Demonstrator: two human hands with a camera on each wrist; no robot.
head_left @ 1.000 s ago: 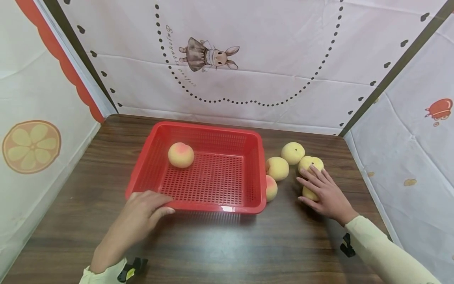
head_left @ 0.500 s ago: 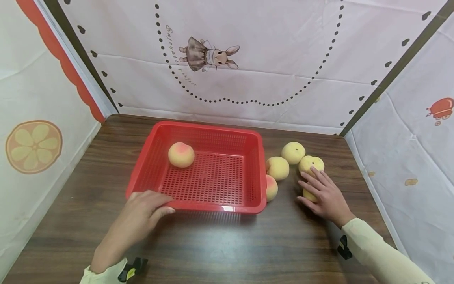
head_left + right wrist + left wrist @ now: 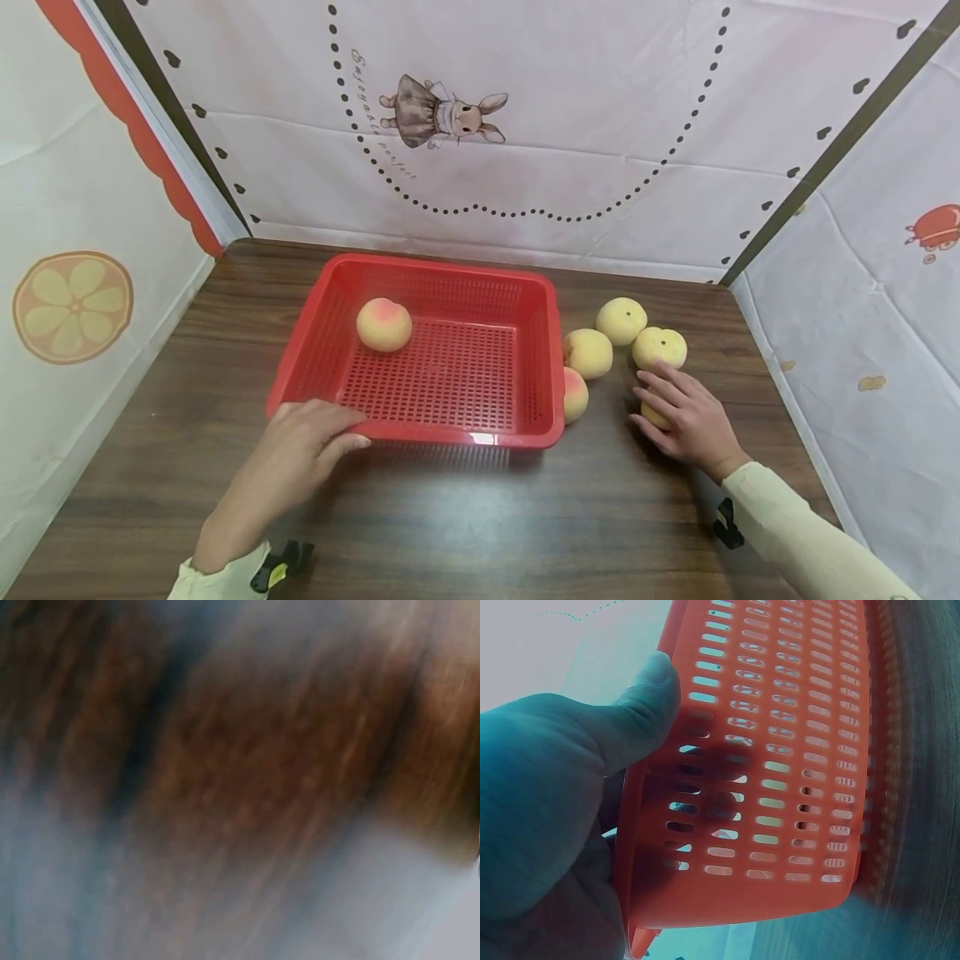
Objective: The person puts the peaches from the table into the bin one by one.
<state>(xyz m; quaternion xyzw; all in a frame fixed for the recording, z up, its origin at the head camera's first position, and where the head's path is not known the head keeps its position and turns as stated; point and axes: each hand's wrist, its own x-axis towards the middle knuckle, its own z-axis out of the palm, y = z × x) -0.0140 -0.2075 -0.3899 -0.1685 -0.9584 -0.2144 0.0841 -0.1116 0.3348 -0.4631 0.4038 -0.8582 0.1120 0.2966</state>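
A red plastic basket (image 3: 450, 433) with slotted walls sits on the table, and one peach (image 3: 384, 325) with a pink top lies inside it at the left. My left hand (image 3: 300, 450) grips the near-left rim; in the left wrist view the thumb (image 3: 656, 671) lies on the outer side and the fingers go behind the rim. To the right of the basket, my right hand (image 3: 690, 417) holds a yellow peach (image 3: 654, 415), mostly hidden under the palm and fingers. Just beyond those fingers lies another peach (image 3: 660, 346). The right wrist view is a brown and grey blur.
Between the basket and my right hand lie more peaches: one at the back (image 3: 621, 321), a yellow peach (image 3: 588, 354) and a pink-tinged peach (image 3: 575, 396) beside the basket wall. The brown wooden table (image 3: 450, 525) ends at printed white cloth walls (image 3: 555, 125) on three sides.
My right hand's fingers have drawn back from the peach beyond and curled further round the one beneath them. The left hand and the basket have stayed in place.
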